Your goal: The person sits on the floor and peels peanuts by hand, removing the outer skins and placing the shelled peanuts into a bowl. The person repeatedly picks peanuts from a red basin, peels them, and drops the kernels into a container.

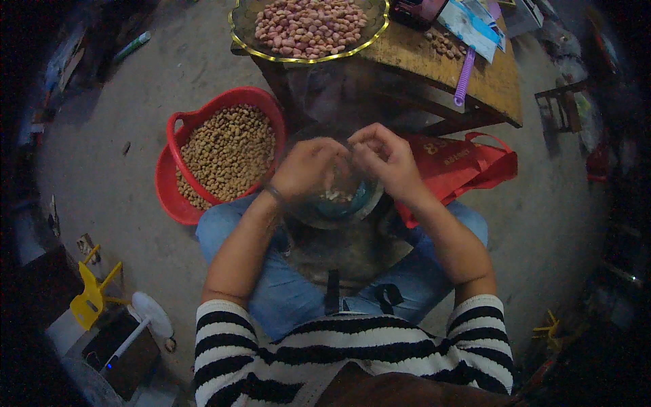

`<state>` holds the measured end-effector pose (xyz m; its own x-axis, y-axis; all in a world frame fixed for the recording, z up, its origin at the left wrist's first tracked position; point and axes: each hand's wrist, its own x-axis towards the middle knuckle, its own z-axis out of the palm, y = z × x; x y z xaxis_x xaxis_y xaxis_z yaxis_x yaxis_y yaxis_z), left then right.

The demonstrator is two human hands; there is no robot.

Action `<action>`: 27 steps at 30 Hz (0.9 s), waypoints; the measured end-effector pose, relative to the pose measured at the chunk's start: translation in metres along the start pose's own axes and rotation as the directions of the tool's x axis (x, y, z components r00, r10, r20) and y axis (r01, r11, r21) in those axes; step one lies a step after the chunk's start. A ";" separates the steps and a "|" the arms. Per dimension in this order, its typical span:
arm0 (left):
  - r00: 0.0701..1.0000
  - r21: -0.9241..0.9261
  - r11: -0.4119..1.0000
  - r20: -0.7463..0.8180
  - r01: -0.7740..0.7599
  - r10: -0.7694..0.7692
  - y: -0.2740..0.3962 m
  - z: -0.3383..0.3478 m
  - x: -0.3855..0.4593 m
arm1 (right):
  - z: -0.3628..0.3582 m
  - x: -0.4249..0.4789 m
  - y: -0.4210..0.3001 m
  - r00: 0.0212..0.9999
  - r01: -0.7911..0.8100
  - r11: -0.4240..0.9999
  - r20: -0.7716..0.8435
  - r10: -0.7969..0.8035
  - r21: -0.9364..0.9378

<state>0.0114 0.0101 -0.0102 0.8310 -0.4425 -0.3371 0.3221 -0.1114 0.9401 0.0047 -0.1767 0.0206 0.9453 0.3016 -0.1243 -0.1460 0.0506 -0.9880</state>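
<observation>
My left hand [315, 165] and my right hand [384, 157] nearly meet in front of me, fingers curled, above a round container [363, 196] with a teal inside and pale bits in it. Whatever lies between the fingertips is too small and blurred to make out. A dark band circles my left wrist. To the left stands a red plastic basket [277, 109] filled with unshelled peanuts [229, 152]. On the wooden table ahead, a gold-rimmed bowl [246, 48] holds shelled pink peanuts [310, 28].
Right of my hands lies a red bag [457, 163] with handles. The wooden table [422, 58] also bears loose peanuts [445, 45], a blue and white packet [470, 28] and a purple coiled object [464, 79] over its edge. A yellow chair [87, 300] is at the lower left.
</observation>
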 end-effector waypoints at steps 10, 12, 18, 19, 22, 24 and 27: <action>0.947 -0.577 0.753 0.240 0.317 -0.214 0.003 0.014 0.002 | 0.008 -0.007 0.003 0.983 0.186 0.796 0.115 -0.146 -0.576; 0.945 -0.612 0.722 0.243 0.324 -0.219 -0.001 0.014 0.001 | 0.006 -0.006 -0.001 0.989 0.137 0.815 0.124 -0.080 -0.563; 0.950 -0.532 0.787 0.171 0.312 -0.260 -0.003 0.014 0.003 | 0.004 -0.006 -0.005 0.991 0.105 0.878 0.118 -0.056 -0.467; 0.949 -0.553 0.772 0.152 0.312 -0.275 -0.002 0.015 0.003 | 0.003 -0.004 -0.007 0.992 0.088 0.895 0.115 -0.042 -0.438; 0.948 -0.575 0.756 0.136 0.313 -0.289 -0.001 0.016 0.003 | -0.001 -0.001 -0.003 0.986 0.122 0.879 0.161 -0.052 -0.461; 0.950 -0.535 0.785 0.175 0.313 -0.259 -0.005 0.013 0.004 | -0.001 0.002 -0.002 0.984 0.123 0.872 0.174 -0.045 -0.473; 0.971 -0.438 0.868 0.152 0.235 -0.186 -0.006 0.013 0.003 | 0.001 0.004 -0.002 0.989 0.013 0.938 0.140 0.038 -0.345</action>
<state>0.0062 -0.0020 -0.0163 0.6779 -0.5443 -0.4941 0.6731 0.1894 0.7149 0.0089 -0.1746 0.0224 0.8888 0.4339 -0.1477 -0.0243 -0.2772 -0.9605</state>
